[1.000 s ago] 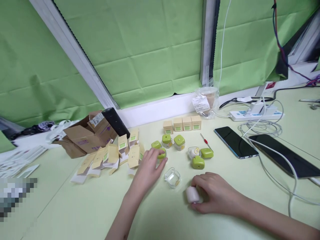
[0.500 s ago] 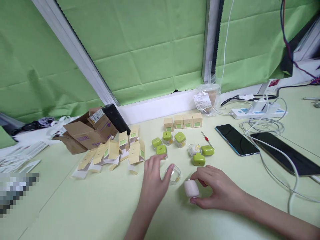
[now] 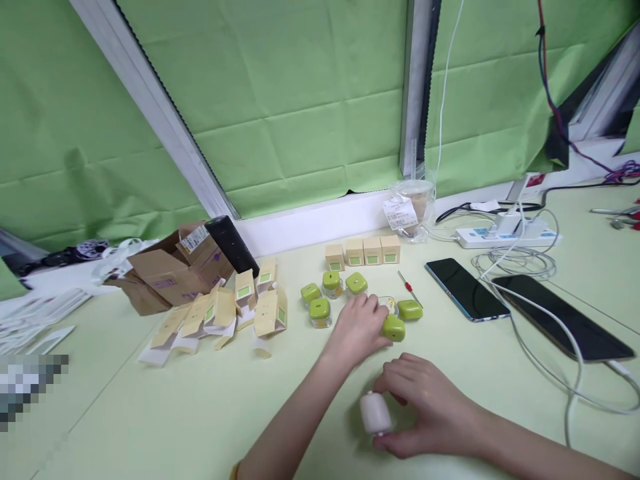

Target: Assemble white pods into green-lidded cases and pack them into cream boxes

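My right hand (image 3: 425, 407) pinches a small white rounded case-like piece (image 3: 375, 413) between thumb and fingers, close above the table. My left hand (image 3: 360, 327) reaches right with bent fingers beside a clear container with white inside (image 3: 388, 306). Its thumb is near a green cap (image 3: 393, 328); the fingertips are partly hidden, so a hold cannot be made out. Another green cap (image 3: 410, 309) lies just beyond. Left of that hand stand several clear containers with green caps, one of them this front one (image 3: 320, 312).
Small tan boxes (image 3: 373, 251) stand in a row behind. Opened boxes (image 3: 270, 313) and a brown carton (image 3: 175, 273) are on the left. A red-handled screwdriver (image 3: 409, 287), phones (image 3: 466, 290), a white cable (image 3: 565, 320) and a power strip (image 3: 480, 237) are on the right.
My left hand has moved right, from beside an empty clear container to the green caps; that container is no longer visible. My right hand still pinches the white piece, slightly lower in view.
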Tool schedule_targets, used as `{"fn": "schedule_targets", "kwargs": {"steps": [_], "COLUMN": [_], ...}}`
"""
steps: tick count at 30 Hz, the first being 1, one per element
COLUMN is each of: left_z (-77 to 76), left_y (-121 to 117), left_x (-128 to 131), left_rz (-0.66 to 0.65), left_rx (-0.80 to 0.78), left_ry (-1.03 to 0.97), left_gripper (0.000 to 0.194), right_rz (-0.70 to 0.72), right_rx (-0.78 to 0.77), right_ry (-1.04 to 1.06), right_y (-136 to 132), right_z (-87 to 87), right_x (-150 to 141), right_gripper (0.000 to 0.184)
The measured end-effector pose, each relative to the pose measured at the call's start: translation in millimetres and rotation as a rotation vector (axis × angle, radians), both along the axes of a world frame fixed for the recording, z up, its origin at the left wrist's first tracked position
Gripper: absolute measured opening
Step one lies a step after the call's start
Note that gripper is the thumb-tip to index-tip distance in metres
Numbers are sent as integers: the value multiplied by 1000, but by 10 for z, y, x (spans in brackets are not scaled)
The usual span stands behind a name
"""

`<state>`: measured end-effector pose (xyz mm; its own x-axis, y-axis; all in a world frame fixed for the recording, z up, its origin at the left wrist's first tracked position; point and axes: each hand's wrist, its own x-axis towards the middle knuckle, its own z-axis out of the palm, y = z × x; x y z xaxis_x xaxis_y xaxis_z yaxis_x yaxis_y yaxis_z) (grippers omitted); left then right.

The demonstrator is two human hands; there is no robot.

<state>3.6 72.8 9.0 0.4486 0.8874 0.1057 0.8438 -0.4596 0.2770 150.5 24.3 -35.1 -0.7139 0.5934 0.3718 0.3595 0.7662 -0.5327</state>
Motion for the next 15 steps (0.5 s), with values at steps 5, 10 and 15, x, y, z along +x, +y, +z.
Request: {"fn": "schedule_targets", "kwargs": {"steps": [5,10,15], "left_z": [-112,44,180], "left_y": [-1,-284,-641], "left_x": [41,-165,-289], "left_rz": [58,192,385], "left_rx": [-14,-302,-645], "left_ry": [-72,-704,-1659], "left_gripper": [25,27,47], "right_rz": [38,-3,-113], "right_rx": [73,133,163], "right_ry": [28,116,317], "right_y": [-28,39,121], "right_z": [-104,21,271], "right_x": [-47,33,175], "right_gripper": [41,34,31]}}
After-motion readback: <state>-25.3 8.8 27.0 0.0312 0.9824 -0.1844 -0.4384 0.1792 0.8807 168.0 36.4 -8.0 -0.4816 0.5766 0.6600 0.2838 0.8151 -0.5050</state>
